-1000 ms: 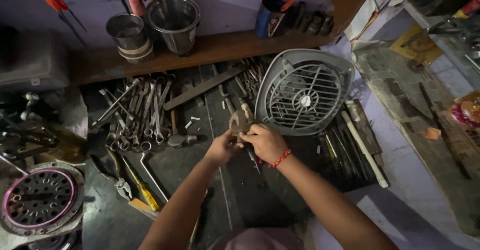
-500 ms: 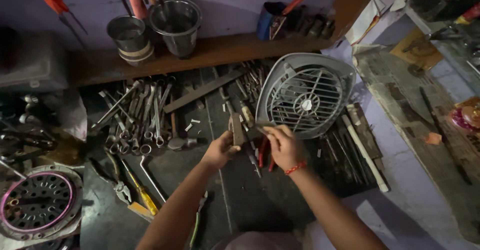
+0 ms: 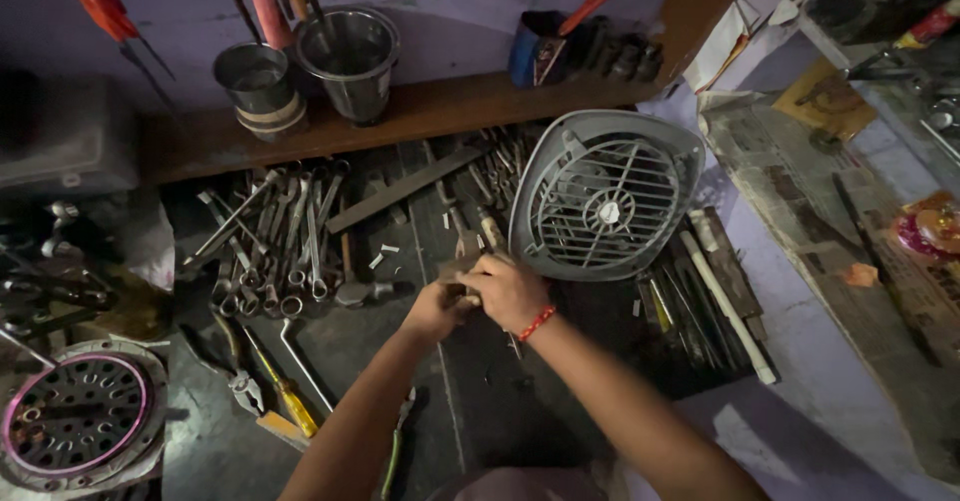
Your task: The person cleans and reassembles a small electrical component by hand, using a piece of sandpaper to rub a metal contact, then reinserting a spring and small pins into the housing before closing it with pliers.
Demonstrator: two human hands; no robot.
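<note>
- Since half a second ago, both hands have closed together again over the small dark metal part point(image 3: 462, 273); the red-handled tool seen then below the right hand no longer shows clearly.
- Left hand point(image 3: 437, 311): fingers curled on the near left side of the part, touching the right hand.
- Right hand point(image 3: 510, 291): fingers wrapped over the part from the right; a red bead bracelet point(image 3: 537, 322) sits at the wrist.
- Part location: middle of the dark tabletop point(image 3: 500, 401), just near-left of the grey square plastic fan grille point(image 3: 605, 196), which leans tilted.
- Left of the hands: a row of steel spanners point(image 3: 275, 241) and a yellow-handled screwdriver point(image 3: 285, 396).
- Far side: a wooden shelf point(image 3: 440, 111) carrying two steel cups point(image 3: 350, 61).
</note>
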